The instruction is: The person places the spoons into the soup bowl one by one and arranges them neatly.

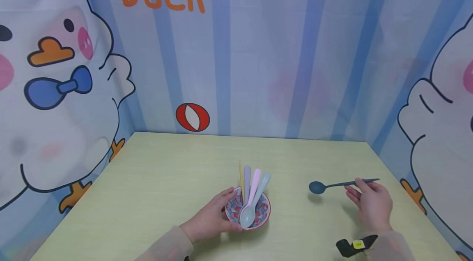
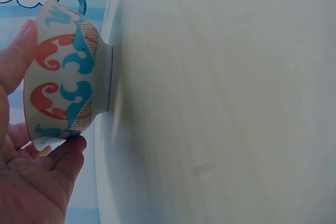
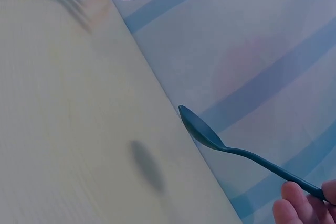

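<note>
My left hand [image 1: 212,218] grips a small patterned bowl [image 1: 267,218] by its rim, thumb on the near side and fingers on the far side. Red and blue swirls cover the bowl's outside [image 2: 68,77]. Inside it lean a light blue spoon [image 1: 248,216], a pink spoon [image 1: 256,179], a purple handle [image 1: 247,174] and a thin yellow stick [image 1: 241,179]. To the right, my right hand [image 1: 373,203] pinches a dark teal spoon [image 1: 317,187] by its handle. That spoon's bowl [image 3: 202,129] points left, held above the table with its shadow below.
A pale wood-look table [image 1: 166,170] bears the bowl. Behind it hangs a blue striped cloth [image 1: 258,47] with printed ducks and a red ball [image 1: 201,117], and printed cloth rises at both sides. A black strap [image 1: 347,248] shows at my right wrist.
</note>
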The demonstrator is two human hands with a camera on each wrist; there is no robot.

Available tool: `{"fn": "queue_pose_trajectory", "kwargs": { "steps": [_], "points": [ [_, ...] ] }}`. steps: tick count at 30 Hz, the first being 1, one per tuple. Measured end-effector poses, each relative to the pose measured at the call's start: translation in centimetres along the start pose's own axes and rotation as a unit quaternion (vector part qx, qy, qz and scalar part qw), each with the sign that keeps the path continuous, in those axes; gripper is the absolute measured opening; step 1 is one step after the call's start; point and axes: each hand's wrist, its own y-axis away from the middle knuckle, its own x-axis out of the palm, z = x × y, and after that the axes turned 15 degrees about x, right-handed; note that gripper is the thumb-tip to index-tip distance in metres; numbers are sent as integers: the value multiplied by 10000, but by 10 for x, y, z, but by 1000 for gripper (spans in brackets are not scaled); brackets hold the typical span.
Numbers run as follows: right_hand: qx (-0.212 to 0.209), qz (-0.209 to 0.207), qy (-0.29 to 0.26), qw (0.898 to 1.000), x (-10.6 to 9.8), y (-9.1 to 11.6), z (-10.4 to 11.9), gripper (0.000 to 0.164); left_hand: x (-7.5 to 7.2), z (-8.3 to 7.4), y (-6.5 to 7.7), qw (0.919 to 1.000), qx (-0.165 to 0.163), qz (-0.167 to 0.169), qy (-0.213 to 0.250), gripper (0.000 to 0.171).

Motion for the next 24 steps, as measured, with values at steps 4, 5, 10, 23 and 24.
{"fn": "queue_pose_trajectory", "kwargs": {
  "steps": [4, 5, 10, 23, 24],
  "points": [
    [-55, 32, -18, 10000, 4, 4, -1, 28, 0, 0, 0, 10000, 45, 8, -17, 97],
    [-58, 51, -34, 10000, 5, 5, -1, 28, 0, 0, 0, 10000, 50, 12, -21, 97],
    [-67, 172, -183, 9997, 10, 9, 1, 28, 0, 1, 0, 10000, 49, 10, -20, 96],
    [-325, 556, -127, 9978, 22, 10, -2, 31, 0, -1, 0, 10000, 31, -5, -42, 97],
    [-347, 598, -131, 9975, 23, 11, -2, 30, 0, -1, 0, 10000, 26, -8, -39, 97]
  ]
}}
